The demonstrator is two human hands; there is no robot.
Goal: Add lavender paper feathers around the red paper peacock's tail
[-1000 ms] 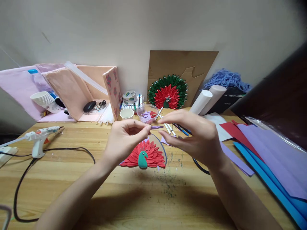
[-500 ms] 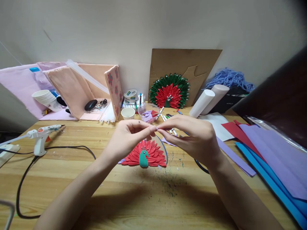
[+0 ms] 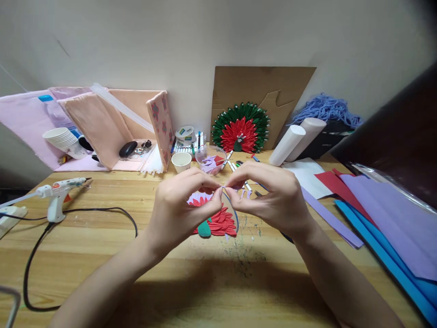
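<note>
Thumb and fingertips of my left hand (image 3: 186, 198) are pinched together, meeting the pinched fingertips of my right hand (image 3: 269, 189). Between them shows a tiny bit of purple paper (image 3: 223, 187), mostly covered by the fingers. Below, on the table, lies a peacock craft (image 3: 221, 221) with layered red petals, a green body and a few purple petals at its upper left. My left hand hides part of it. Small purple paper pieces (image 3: 246, 194) rest just behind my right hand.
A glue gun (image 3: 58, 196) stands at left, its black cable curving over the wooden table (image 3: 102, 255). Behind are a paper cup (image 3: 181, 161), a clear bowl (image 3: 210, 166) of scraps and a finished peacock (image 3: 241, 132) against cardboard. Purple and blue sheets (image 3: 392, 223) lie at right.
My left hand has turned and lowered slightly, covering more of the green body. Both hands stay pinched on the purple bit, fingertips still close together. The view has shifted a little.
</note>
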